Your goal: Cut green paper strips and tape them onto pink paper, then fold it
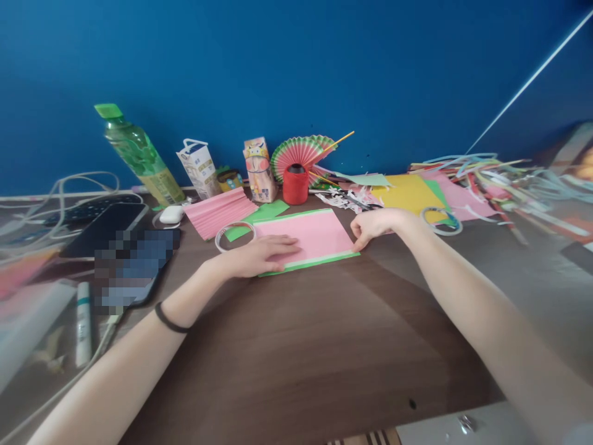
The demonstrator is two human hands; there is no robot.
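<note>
A pink sheet of paper [319,233] with green borders along its long edges lies flat on the desk. A pale, whitish strip, perhaps tape, runs beside its near green border [319,262]. My left hand [266,252] rests on the sheet's left part, fingers stretched out. At the near right corner, my right hand [370,227] is closed with thumb and fingers pinched together; what they hold is too small to make out. Just left of the sheet stands a tape roll [223,238], partly over green paper [264,213]. Pleated pink paper [220,213] lies behind my left hand.
Along the blue wall stand a green bottle [139,151], a milk carton [199,167], a decorated carton [259,170], red thread spool [295,185] and pleated fan [301,157]. Yellow paper [407,193], another tape roll [442,224] and strips are right; a phone [143,266] and marker [83,321] left.
</note>
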